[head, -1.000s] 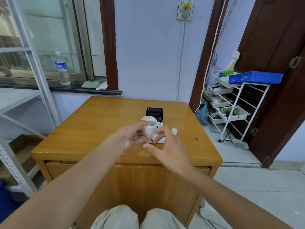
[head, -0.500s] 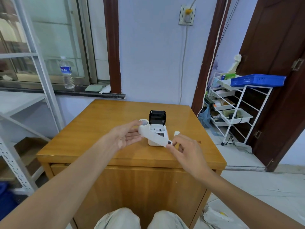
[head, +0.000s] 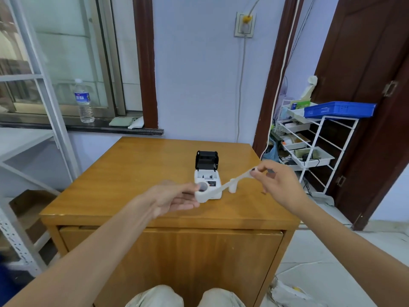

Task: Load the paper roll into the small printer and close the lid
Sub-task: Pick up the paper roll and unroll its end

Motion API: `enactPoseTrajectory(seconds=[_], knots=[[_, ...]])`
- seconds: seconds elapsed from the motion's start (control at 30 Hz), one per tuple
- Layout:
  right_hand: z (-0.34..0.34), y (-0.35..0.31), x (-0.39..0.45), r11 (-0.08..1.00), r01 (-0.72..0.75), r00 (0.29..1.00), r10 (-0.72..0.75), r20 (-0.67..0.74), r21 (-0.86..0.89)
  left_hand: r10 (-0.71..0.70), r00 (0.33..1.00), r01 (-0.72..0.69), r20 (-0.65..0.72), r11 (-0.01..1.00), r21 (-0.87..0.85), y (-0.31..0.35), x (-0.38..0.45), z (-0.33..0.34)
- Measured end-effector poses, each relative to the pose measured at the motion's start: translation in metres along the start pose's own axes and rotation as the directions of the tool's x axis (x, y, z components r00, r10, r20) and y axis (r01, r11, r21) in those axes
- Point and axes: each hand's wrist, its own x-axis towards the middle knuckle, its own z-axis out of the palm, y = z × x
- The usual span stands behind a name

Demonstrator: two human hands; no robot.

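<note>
A small white printer (head: 207, 176) stands on the wooden table (head: 132, 169), its black lid (head: 206, 160) raised upright at the back. My left hand (head: 177, 197) holds the white paper roll (head: 203, 192) just in front of the printer, above the table. A strip of paper (head: 238, 179) runs from the roll up to the right. My right hand (head: 278, 185) pinches the strip's free end, to the right of the printer. A small white cylinder (head: 232, 187) stands on the table beside the printer, partly behind the strip.
A white wire rack (head: 318, 140) with a blue tray (head: 338, 109) stands right of the table by a dark door. A water bottle (head: 83, 101) sits on the window sill behind. Grey metal shelving (head: 33, 120) is at the left.
My right hand has pulled the paper's end up and to the right, drawing out a longer strip. My left hand has lowered the roll toward the printer's front.
</note>
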Motion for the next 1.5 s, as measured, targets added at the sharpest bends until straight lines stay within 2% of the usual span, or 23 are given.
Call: enactPoseTrajectory(seconds=[0.17,0.33,0.53,0.6,0.67,0.73,0.87,0.97,1.07,1.13,1.17,1.2,1.27,1.33,1.4,1.5], knots=[[0.025,-0.025,0.022,0.992,-0.009,1.0,0.008,0.007,0.122,0.123,0.992,-0.124,0.024,0.941,0.315,0.001,-0.008,0.032],[0.059,-0.048,0.027,0.975,-0.046,0.995,0.025,0.098,0.219,0.264,0.964,-0.214,-0.034,0.845,0.491,0.002,-0.002,0.052],[0.087,-0.05,0.013,0.945,-0.179,0.979,0.145,0.141,0.272,0.424,0.905,-0.309,-0.04,0.719,0.623,-0.003,0.001,0.055],[0.082,-0.049,0.01,0.887,-0.272,0.959,0.221,0.175,0.372,0.465,0.882,-0.298,-0.074,0.674,0.676,-0.009,0.001,0.055],[0.077,-0.045,0.008,0.845,-0.315,0.945,0.236,0.227,0.432,0.509,0.851,-0.302,-0.127,0.673,0.676,-0.013,0.003,0.054],[0.075,-0.04,0.003,0.863,-0.329,0.936,0.243,0.256,0.384,0.558,0.814,-0.31,-0.164,0.654,0.69,-0.013,0.001,0.054],[0.075,-0.037,-0.005,0.825,-0.467,0.867,0.355,0.351,0.318,0.677,0.728,-0.313,-0.108,0.469,0.826,-0.012,-0.002,0.061],[0.078,-0.038,-0.01,0.781,-0.536,0.827,0.409,0.385,0.322,0.689,0.722,-0.301,-0.058,0.389,0.871,-0.014,-0.002,0.064],[0.08,-0.036,-0.012,0.795,-0.548,0.815,0.437,0.381,0.259,0.718,0.696,-0.258,0.025,0.217,0.942,-0.017,-0.002,0.064],[0.082,-0.034,-0.014,0.776,-0.565,0.805,0.446,0.39,0.279,0.721,0.689,-0.235,0.073,0.128,0.963,-0.019,-0.002,0.064],[0.083,-0.033,-0.015,0.768,-0.562,0.812,0.442,0.381,0.306,0.72,0.689,-0.248,0.084,0.125,0.961,-0.02,-0.001,0.064],[0.083,-0.031,-0.016,0.759,-0.553,0.823,0.436,0.363,0.342,0.723,0.687,-0.291,0.077,0.176,0.94,-0.021,0.001,0.063],[0.085,-0.028,-0.017,0.702,-0.55,0.834,0.43,0.346,0.453,0.733,0.68,-0.436,0.011,0.393,0.81,-0.023,0.006,0.058],[0.086,-0.027,-0.016,0.564,-0.56,0.827,0.423,0.37,0.607,0.738,0.672,-0.548,-0.056,0.547,0.633,-0.025,0.009,0.054],[0.087,-0.027,-0.016,0.468,-0.569,0.816,0.421,0.395,0.676,0.734,0.677,-0.611,-0.056,0.603,0.513,-0.025,0.01,0.053],[0.09,-0.029,-0.015,0.381,-0.576,0.804,0.419,0.421,0.723,0.697,0.715,-0.63,-0.056,0.677,0.381,-0.026,0.014,0.052]])
